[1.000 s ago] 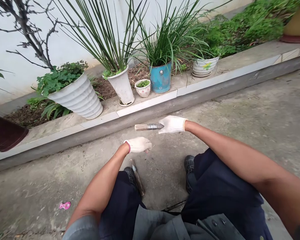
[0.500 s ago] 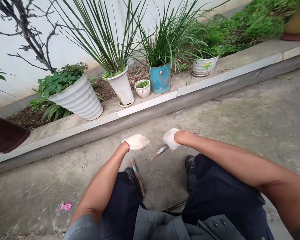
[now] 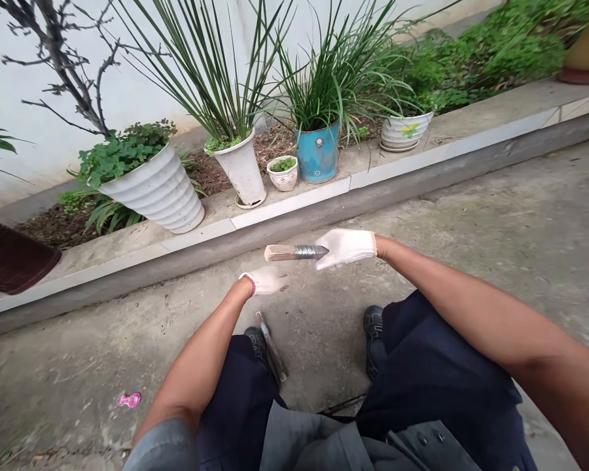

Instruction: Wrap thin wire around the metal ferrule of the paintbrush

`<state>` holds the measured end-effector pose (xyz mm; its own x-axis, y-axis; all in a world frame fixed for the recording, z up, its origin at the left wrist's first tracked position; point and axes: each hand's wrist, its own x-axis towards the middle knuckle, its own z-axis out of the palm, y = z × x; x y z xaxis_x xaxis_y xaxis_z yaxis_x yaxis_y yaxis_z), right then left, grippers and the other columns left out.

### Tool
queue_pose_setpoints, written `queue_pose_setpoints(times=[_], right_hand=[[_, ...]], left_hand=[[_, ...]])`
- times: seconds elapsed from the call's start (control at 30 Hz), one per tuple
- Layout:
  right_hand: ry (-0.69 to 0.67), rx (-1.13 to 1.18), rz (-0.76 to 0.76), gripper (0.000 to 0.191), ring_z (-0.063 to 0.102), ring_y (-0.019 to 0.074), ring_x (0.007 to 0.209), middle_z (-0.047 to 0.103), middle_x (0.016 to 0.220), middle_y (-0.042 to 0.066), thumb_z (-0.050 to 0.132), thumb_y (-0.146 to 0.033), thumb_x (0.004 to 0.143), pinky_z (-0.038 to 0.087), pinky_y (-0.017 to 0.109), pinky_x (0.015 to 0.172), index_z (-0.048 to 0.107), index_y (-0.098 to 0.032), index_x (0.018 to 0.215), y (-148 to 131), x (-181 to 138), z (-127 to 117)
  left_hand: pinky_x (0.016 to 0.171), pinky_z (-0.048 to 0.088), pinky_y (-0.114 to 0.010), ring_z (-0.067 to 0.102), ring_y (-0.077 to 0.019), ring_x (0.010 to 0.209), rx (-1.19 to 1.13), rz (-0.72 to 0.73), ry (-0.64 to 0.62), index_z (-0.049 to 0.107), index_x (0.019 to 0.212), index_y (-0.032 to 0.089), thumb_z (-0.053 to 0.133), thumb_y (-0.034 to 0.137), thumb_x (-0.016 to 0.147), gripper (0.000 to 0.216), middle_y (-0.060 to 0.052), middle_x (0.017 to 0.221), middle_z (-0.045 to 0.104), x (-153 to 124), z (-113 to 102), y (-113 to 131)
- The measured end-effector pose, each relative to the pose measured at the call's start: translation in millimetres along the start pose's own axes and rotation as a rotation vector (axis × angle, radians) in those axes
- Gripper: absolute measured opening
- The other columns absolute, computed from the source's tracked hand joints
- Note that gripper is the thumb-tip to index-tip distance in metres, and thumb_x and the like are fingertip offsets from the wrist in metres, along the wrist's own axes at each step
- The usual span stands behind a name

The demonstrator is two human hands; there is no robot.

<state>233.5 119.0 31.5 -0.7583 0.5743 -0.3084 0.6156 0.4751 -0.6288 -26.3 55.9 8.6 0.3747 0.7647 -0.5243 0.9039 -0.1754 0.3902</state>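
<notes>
Both my hands wear white knit gloves. My right hand (image 3: 346, 246) is closed round the end of a short wooden stick (image 3: 294, 252) wrapped with grey tape, held level and pointing left above the concrete ground. My left hand (image 3: 267, 280) hovers lower and to the left, just below the stick's tip, with its fingers curled; whether it holds anything is hidden. Another stick-like tool (image 3: 271, 347) lies on the ground beside my left shoe.
A raised tiled curb (image 3: 285, 209) runs across ahead, carrying a ribbed white pot (image 3: 160, 193), a tall white pot (image 3: 243, 170), a small bowl pot (image 3: 283, 176), a blue pot (image 3: 318, 154) and a low striped pot (image 3: 405, 131). A pink scrap (image 3: 129, 400) lies at lower left.
My right hand has swung the taped stick back up from a low, downward-tilted position to level. My left hand stays in about the same place.
</notes>
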Motion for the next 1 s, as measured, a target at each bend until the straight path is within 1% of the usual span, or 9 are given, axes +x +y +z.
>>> queue_pose_setpoints(times=[0.13, 0.2, 0.27, 0.37, 0.47, 0.63, 0.73, 0.87, 1.0], right_hand=[[-0.406, 0.14, -0.008, 0.039, 0.062, 0.015, 0.06, 0.068, 0.069, 0.001, 0.069, -0.054, 0.069, 0.044, 0.024, 0.055, 0.066, -0.019, 0.088, 0.0, -6.0, 17.4], [-0.554, 0.023, 0.034, 0.035, 0.062, 0.017, 0.057, 0.066, 0.063, 0.001, 0.071, -0.05, 0.066, 0.046, 0.026, 0.054, 0.065, -0.019, 0.081, 1.7, 1.6, 33.5], [-0.582, -0.181, 0.1, 0.032, 0.063, 0.0198, 0.058, 0.064, 0.061, 0.003, 0.073, -0.044, 0.061, 0.047, 0.03, 0.055, 0.067, -0.017, 0.077, 3.7, 13.0, 48.0], [-0.411, -0.491, 0.19, 0.026, 0.066, 0.0252, 0.067, 0.067, 0.067, 0.008, 0.073, -0.031, 0.056, 0.047, 0.034, 0.061, 0.071, -0.015, 0.076, 8.3, 29.8, 54.1], [-0.194, -0.571, 0.287, 0.028, 0.067, 0.0274, 0.076, 0.071, 0.08, 0.015, 0.071, -0.027, 0.057, 0.046, 0.033, 0.064, 0.074, -0.014, 0.081, 15.0, 39.8, 39.5], [0.089, -0.426, 0.221, 0.038, 0.064, 0.0212, 0.07, 0.071, 0.079, 0.011, 0.062, -0.052, 0.073, 0.041, 0.028, 0.059, 0.072, -0.017, 0.087, 16.6, 33.0, 8.6], [0.135, -0.168, 0.102, 0.045, 0.06, 0.0165, 0.063, 0.068, 0.072, 0.005, 0.06, -0.059, 0.076, 0.039, 0.025, 0.055, 0.067, -0.017, 0.09, 7.4, 15.0, 0.2], [-0.118, 0.228, -0.026, 0.049, 0.061, 0.0136, 0.063, 0.069, 0.075, 0.003, 0.065, -0.059, 0.074, 0.042, 0.022, 0.056, 0.064, -0.017, 0.1, -4.1, -8.2, -1.5], [-0.509, 0.172, 0.002, 0.045, 0.061, 0.0141, 0.059, 0.068, 0.069, 0.002, 0.072, -0.053, 0.067, 0.043, 0.023, 0.055, 0.066, -0.016, 0.093, -4.2, -7.2, 18.3]], left_hand=[[0.07, 0.042, -0.027, 0.058, -0.0207, 0.078, 0.058, -0.032, 0.041, 0.07, 0.078, 0.02, 0.05, 0.044, 0.084, 0.032, -0.006, 0.082, 0.07, 1.7, -8.1, -9.9], [0.066, 0.04, -0.028, 0.058, -0.02, 0.071, 0.133, -0.057, 0.06, 0.071, 0.075, 0.019, 0.043, 0.046, 0.088, 0.041, -0.007, 0.079, 0.069, 4.2, -9.7, -7.4], [0.063, 0.039, -0.028, 0.058, -0.0189, 0.064, 0.194, -0.059, 0.062, 0.072, 0.071, 0.018, 0.037, 0.046, 0.091, 0.049, -0.007, 0.073, 0.068, 6.1, -8.9, -0.2], [0.062, 0.038, -0.029, 0.056, -0.0185, 0.058, 0.218, -0.002, 0.038, 0.071, 0.066, 0.019, 0.036, 0.045, 0.092, 0.051, -0.007, 0.065, 0.067, 6.2, -3.0, 15.0], [0.061, 0.038, -0.03, 0.056, -0.0194, 0.058, 0.203, 0.06, -0.006, 0.07, 0.068, 0.019, 0.037, 0.046, 0.092, 0.049, -0.007, 0.066, 0.067, 4.3, 6.0, 26.3], [0.064, 0.04, -0.03, 0.057, -0.0199, 0.062, 0.154, 0.077, -0.024, 0.07, 0.072, 0.018, 0.041, 0.046, 0.091, 0.045, -0.009, 0.074, 0.069, 2.9, 13.2, 22.9], [0.071, 0.042, -0.029, 0.059, -0.0209, 0.071, 0.121, 0.05, -0.02, 0.071, 0.076, 0.017, 0.046, 0.044, 0.088, 0.038, -0.008, 0.08, 0.07, 1.8, 8.7, 13.1], [0.074, 0.042, -0.025, 0.058, -0.0183, 0.077, 0.107, 0.041, 0.0, 0.072, 0.086, 0.019, 0.051, 0.041, 0.086, 0.03, -0.005, 0.087, 0.071, 0.0, -2.6, 1.8], [0.07, 0.041, -0.025, 0.058, -0.017, 0.074, 0.119, 0.023, 0.023, 0.072, 0.082, 0.018, 0.044, 0.038, 0.089, 0.035, -0.005, 0.087, 0.071, 3.7, -10.3, -3.8]])
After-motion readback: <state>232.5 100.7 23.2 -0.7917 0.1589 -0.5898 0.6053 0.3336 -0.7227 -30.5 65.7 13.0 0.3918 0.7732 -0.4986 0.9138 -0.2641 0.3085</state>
